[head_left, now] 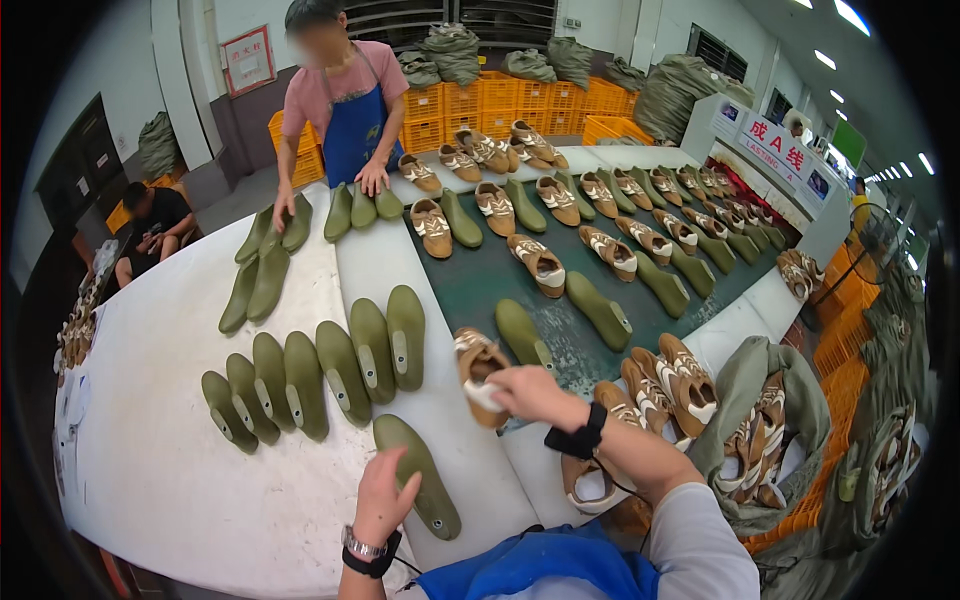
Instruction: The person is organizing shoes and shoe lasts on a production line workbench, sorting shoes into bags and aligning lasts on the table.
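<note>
My right hand (pixel 535 394) is closed on a brown sneaker (pixel 474 358) with white stripes, gripping it at the heel end. The shoe is tilted over the near edge of the green conveyor belt (pixel 465 290). On the white table, my left hand (pixel 382 503) has its fingers apart and holds nothing. Right beside it lies a green shoe last (pixel 428 490); whether the fingers touch it I cannot tell. A row of several green lasts (pixel 305 385) lies farther left. Near the held shoe, another last (pixel 523 333) rests on the belt.
Sneakers and lasts stand in pairs along the belt. More sneakers (pixel 690 385) lie at my right, next to a grey-green sack (pixel 765 360) of shoes. Across the table, a person in a blue apron (pixel 352 130) touches lasts with both hands. Orange crates (pixel 460 100) line the back.
</note>
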{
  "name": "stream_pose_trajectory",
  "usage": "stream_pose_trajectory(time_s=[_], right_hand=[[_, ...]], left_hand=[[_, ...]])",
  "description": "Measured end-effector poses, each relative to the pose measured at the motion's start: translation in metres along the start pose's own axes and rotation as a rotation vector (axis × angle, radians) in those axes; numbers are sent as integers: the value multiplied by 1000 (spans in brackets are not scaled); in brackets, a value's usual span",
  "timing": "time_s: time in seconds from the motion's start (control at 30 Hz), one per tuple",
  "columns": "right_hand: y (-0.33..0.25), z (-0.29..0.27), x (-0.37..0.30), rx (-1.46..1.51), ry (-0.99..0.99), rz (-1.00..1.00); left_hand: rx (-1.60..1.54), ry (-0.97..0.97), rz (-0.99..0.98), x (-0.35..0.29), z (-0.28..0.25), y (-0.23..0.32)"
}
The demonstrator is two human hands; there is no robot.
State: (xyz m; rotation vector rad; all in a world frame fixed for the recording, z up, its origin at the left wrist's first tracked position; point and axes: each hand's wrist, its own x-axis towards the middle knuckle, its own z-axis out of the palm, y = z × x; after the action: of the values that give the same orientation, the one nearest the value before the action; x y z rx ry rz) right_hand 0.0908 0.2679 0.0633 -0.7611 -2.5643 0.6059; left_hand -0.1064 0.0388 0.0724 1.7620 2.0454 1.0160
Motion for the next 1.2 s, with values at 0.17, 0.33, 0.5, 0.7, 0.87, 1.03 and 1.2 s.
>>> stream_pose_trajectory(time_s=[0.17, 0.33, 0.5, 0.7, 0.87, 1.03, 1.2], right_hand=[[74, 18, 66, -144, -90, 250], [116, 71, 115, -135, -43, 354], [94, 87, 103, 69, -151, 106], [-10, 88, -18, 289, -605, -259], [-56, 132, -95, 296, -317, -107], [-48, 116, -127, 243, -98, 197], [-62, 98, -132, 125, -139, 288]], left_hand=[[50, -138, -37, -51, 22, -33], [-38, -285, -238, -61, 34, -17], [-64, -266, -312, -72, 46, -32], [-472, -180, -343, -72, 74, -56], [-1148, -363, -782, -61, 91, -37], [-881, -623, -677, -59, 127, -29], [-571, -694, -340, -35, 117, -37]])
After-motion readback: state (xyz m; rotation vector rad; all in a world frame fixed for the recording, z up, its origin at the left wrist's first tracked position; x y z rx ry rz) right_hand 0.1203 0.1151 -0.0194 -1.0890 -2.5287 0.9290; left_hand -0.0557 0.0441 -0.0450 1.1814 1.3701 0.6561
